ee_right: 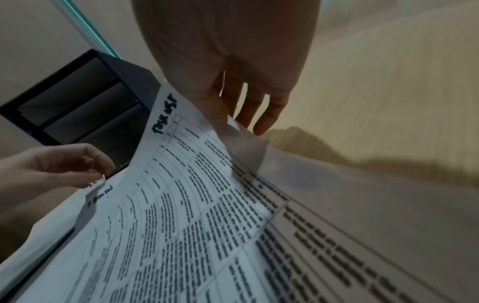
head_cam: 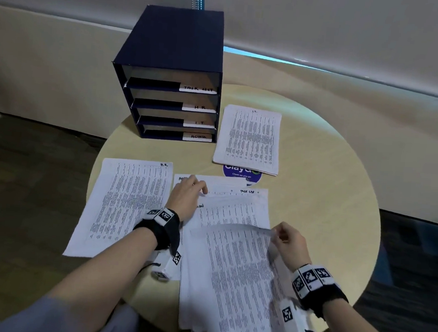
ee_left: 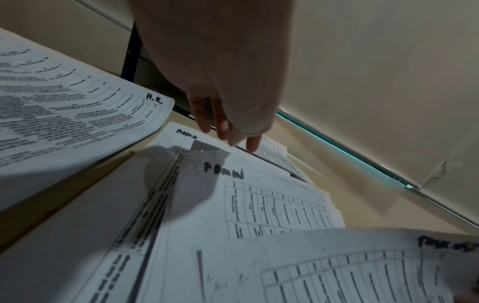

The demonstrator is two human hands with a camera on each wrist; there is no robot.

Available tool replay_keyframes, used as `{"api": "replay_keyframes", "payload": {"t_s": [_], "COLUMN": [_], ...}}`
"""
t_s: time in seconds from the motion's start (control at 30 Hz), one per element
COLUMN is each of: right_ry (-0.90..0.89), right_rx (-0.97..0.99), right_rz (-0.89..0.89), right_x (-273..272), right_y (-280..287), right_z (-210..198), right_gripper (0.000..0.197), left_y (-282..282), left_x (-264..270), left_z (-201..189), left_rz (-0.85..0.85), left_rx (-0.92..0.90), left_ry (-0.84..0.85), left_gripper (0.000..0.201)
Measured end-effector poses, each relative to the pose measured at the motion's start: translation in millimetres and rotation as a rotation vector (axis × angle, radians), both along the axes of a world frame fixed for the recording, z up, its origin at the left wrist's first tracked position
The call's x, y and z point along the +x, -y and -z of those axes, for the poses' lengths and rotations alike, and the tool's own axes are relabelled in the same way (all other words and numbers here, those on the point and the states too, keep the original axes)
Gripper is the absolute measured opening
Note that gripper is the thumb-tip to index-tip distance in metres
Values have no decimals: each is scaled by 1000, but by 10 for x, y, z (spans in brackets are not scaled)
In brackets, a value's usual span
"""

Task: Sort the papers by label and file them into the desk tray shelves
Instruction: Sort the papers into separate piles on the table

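A dark blue desk tray (head_cam: 170,44) stands at the back of the round table, its four shelves labelled TASK LIST, H.R, I.T and ADMIN. An H.R. pile (head_cam: 125,205) lies at the left and an I.T. pile (head_cam: 250,139) at the right of the tray. My right hand (head_cam: 284,236) pinches the top right corner of a TASK LIST sheet (ee_right: 181,205) and holds it curled up off the middle stack. My left hand (head_cam: 188,189) is at the top left corner of an ADMIN sheet (ee_left: 246,194), fingers curled, and seems to pinch that corner.
The pale wooden table (head_cam: 328,200) is bare on its right side. A round blue sticker (head_cam: 241,173) peeks from under the I.T. pile. A beige wall runs behind the tray. The middle stack of several sheets overhangs the near table edge.
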State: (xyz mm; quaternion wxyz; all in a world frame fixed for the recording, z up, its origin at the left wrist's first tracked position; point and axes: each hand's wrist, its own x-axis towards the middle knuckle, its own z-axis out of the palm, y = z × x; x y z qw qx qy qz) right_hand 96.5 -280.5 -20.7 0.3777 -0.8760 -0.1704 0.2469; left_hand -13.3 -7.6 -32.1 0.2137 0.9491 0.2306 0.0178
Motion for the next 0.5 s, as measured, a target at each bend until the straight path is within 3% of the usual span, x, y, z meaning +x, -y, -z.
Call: {"api": "replay_keyframes", "payload": {"t_s": [0.13, 0.2, 0.3, 0.4, 0.5], "right_ry": [-120, -151, -164, -167, -160], "right_rx": [27, 64, 77, 89, 92], "right_rz": [-55, -47, -8, 15, 76], "right_x": [-88, -90, -100, -93, -68], "right_y": [33, 33, 6, -30, -77], "right_z": [-62, -57, -72, -82, -56], "right_gripper": [37, 36, 30, 33, 23], "left_y": [-15, -80, -107, -100, -95], "left_x": [-47, -84, -154, -183, -179], "left_z": [-43, -43, -42, -37, -42], "left_rz": [-68, -90, -61, 2, 34], "left_rx": [-162, -213, -202, -190, -197], "left_ry": [-79, -132, -198, -256, -195], "left_gripper": [39, 33, 16, 24, 20]}}
